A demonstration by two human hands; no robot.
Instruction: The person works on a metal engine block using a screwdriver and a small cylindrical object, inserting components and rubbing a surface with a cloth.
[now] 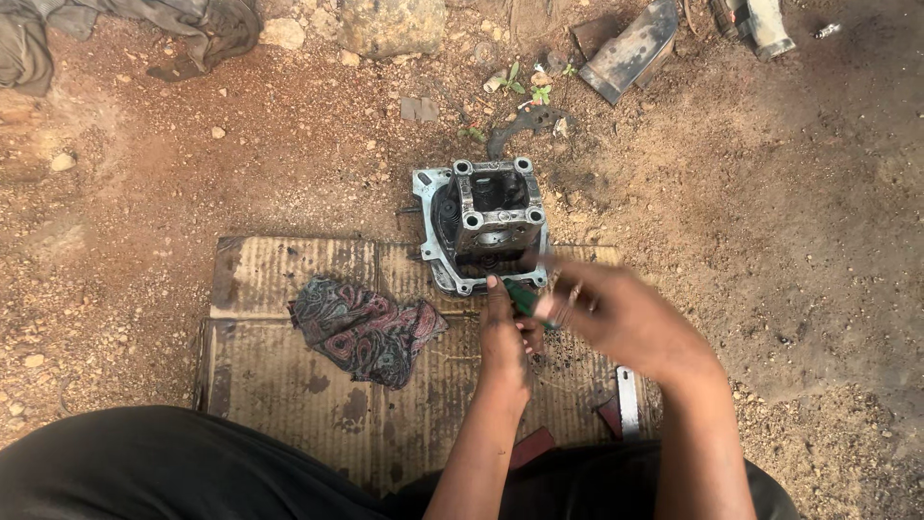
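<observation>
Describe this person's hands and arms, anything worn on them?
Both forearms are bare, with no sleeves, gloves or watch in view. The left hand looks smudged with dark grime at the fingers. The right hand is motion-blurred, so rings or marks cannot be told.

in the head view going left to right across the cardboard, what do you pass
patterned rag → left hand → green-handled tool → right hand → flat metal strip, all on or over the cardboard sheet

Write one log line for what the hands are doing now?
left hand: on green-handled tool | right hand: blurred, beside it | engine part: on cardboard
</observation>
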